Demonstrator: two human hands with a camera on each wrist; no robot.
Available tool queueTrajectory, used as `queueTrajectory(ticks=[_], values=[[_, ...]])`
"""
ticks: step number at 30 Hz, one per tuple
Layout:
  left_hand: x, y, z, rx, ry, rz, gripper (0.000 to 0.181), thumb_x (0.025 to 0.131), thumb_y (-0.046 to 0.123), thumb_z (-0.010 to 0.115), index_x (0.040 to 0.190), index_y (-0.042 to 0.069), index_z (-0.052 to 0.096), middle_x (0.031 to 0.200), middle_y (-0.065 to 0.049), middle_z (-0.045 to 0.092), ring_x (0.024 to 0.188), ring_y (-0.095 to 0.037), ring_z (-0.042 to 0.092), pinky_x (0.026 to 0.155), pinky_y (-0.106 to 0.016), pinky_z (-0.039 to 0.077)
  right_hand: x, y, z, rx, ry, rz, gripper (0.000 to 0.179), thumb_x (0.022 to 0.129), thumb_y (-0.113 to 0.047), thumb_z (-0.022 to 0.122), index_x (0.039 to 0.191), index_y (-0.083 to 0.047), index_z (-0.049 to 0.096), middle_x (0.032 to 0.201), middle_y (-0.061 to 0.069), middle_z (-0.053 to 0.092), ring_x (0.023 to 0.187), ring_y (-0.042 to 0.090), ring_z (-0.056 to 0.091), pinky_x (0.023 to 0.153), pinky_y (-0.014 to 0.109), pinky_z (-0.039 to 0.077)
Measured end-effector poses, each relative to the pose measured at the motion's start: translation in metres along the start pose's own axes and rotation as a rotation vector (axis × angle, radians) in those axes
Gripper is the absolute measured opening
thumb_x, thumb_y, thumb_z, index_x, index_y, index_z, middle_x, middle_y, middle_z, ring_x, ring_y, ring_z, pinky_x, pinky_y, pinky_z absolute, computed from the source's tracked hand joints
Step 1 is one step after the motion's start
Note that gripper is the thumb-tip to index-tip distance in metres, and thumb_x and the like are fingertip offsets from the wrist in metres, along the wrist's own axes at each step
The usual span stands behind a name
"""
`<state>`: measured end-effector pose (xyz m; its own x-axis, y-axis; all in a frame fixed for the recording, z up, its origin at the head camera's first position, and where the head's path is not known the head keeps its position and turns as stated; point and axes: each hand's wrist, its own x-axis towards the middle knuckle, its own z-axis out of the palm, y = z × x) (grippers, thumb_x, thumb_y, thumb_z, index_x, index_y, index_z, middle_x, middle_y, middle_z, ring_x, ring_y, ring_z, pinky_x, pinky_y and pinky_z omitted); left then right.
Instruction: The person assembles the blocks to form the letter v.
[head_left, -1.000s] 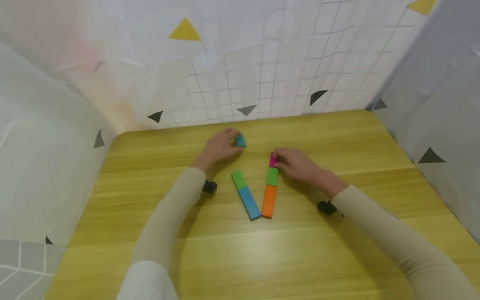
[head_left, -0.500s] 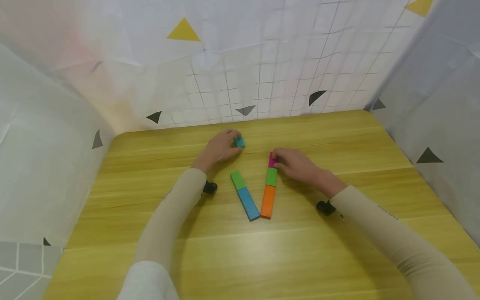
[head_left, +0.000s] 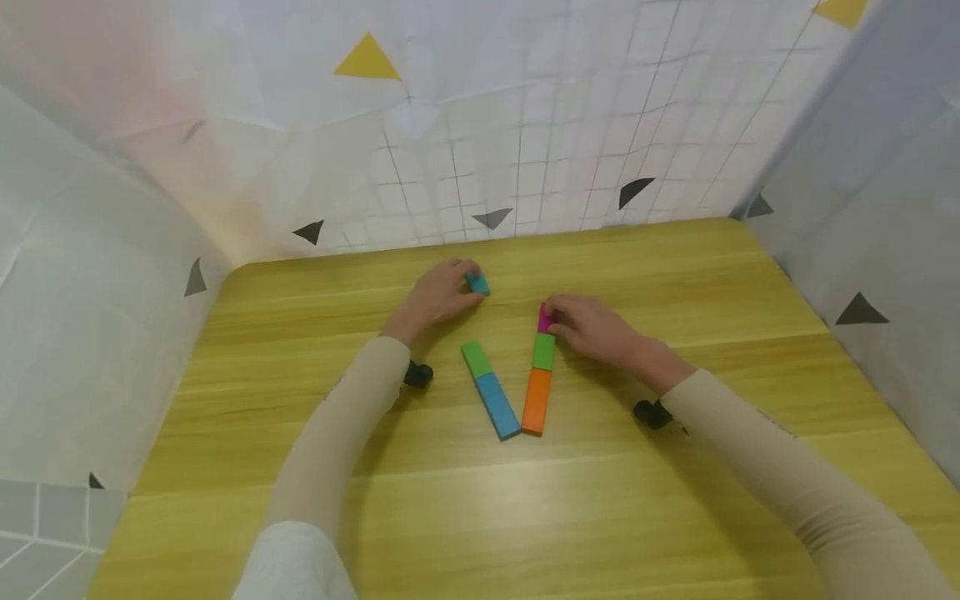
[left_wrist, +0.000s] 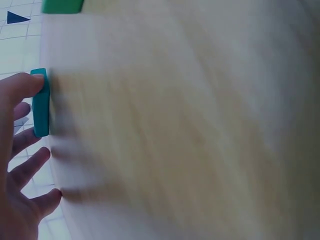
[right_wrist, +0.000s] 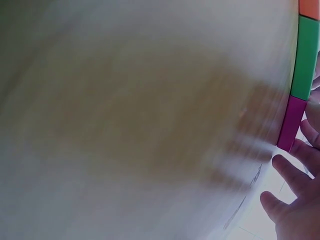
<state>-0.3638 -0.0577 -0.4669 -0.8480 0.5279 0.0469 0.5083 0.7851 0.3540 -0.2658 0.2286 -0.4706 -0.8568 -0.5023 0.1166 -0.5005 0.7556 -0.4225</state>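
Observation:
Near the table's far side, my left hand (head_left: 439, 291) pinches a small teal block (head_left: 480, 286) between thumb and fingers. In the left wrist view the thumb lies on one end of this teal block (left_wrist: 41, 106), with other fingertips spread below it. My right hand (head_left: 592, 327) grips a magenta block (head_left: 544, 320) at the far end of a row. That row continues toward me with a green block (head_left: 543, 352) and a longer orange block (head_left: 536, 402). The right wrist view has the magenta block (right_wrist: 292, 123) end to end with the green one, fingers behind it.
A second row, a green block (head_left: 476, 358) and a longer blue block (head_left: 498, 407), slants toward the orange block, meeting it at the near end in a V. The wooden table (head_left: 480, 517) is bordered by patterned white sheets (head_left: 480, 125) behind and at both sides.

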Motion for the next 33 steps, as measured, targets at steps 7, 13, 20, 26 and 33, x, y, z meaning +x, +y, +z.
queueTrajectory(ticks=[7, 13, 20, 26, 33], values=[[-0.005, 0.001, -0.002, 0.011, 0.003, -0.010, 0.044, 0.093, 0.048, 0.064, 0.129, 0.023, 0.057, 0.124, 0.001, 0.059, 0.111, -0.021, 0.058, 0.097, -0.042, 0.049, 0.000, 0.001, 0.000, -0.006, -0.001, 0.002, 0.014, 0.098, -0.018, 0.062, 0.109, -0.011, 0.061, 0.104, 0.003, 0.067, 0.098, 0.022, 0.062, 0.093, 0.043, 0.052], [-0.010, 0.001, -0.006, 0.028, -0.002, -0.038, 0.045, 0.092, 0.051, 0.064, 0.128, 0.024, 0.058, 0.126, 0.002, 0.060, 0.114, -0.021, 0.058, 0.096, -0.042, 0.050, 0.000, -0.001, -0.002, 0.002, -0.011, 0.014, 0.014, 0.098, -0.018, 0.062, 0.110, -0.010, 0.061, 0.104, 0.004, 0.067, 0.100, 0.023, 0.062, 0.094, 0.043, 0.051], [-0.016, -0.001, -0.010, 0.006, 0.004, -0.045, 0.043, 0.092, 0.050, 0.065, 0.125, 0.023, 0.059, 0.121, 0.002, 0.063, 0.111, -0.021, 0.059, 0.095, -0.041, 0.050, 0.000, -0.002, -0.002, -0.006, 0.000, 0.007, 0.013, 0.098, -0.018, 0.062, 0.109, -0.011, 0.061, 0.104, 0.004, 0.068, 0.100, 0.023, 0.062, 0.095, 0.044, 0.051], [-0.019, -0.004, -0.010, -0.003, 0.019, -0.031, 0.044, 0.091, 0.052, 0.064, 0.124, 0.023, 0.059, 0.118, 0.003, 0.063, 0.107, -0.019, 0.059, 0.095, -0.040, 0.050, 0.001, -0.001, -0.001, 0.001, -0.010, 0.016, 0.015, 0.099, -0.019, 0.061, 0.111, -0.010, 0.061, 0.106, 0.004, 0.068, 0.100, 0.024, 0.062, 0.095, 0.044, 0.051], [-0.024, -0.008, -0.012, 0.001, 0.025, -0.022, 0.044, 0.091, 0.050, 0.065, 0.124, 0.021, 0.060, 0.116, 0.002, 0.064, 0.104, -0.020, 0.060, 0.092, -0.040, 0.051, 0.001, 0.000, 0.000, 0.001, 0.004, 0.009, 0.015, 0.098, -0.017, 0.062, 0.111, -0.009, 0.061, 0.106, 0.006, 0.068, 0.100, 0.024, 0.062, 0.094, 0.046, 0.051]])
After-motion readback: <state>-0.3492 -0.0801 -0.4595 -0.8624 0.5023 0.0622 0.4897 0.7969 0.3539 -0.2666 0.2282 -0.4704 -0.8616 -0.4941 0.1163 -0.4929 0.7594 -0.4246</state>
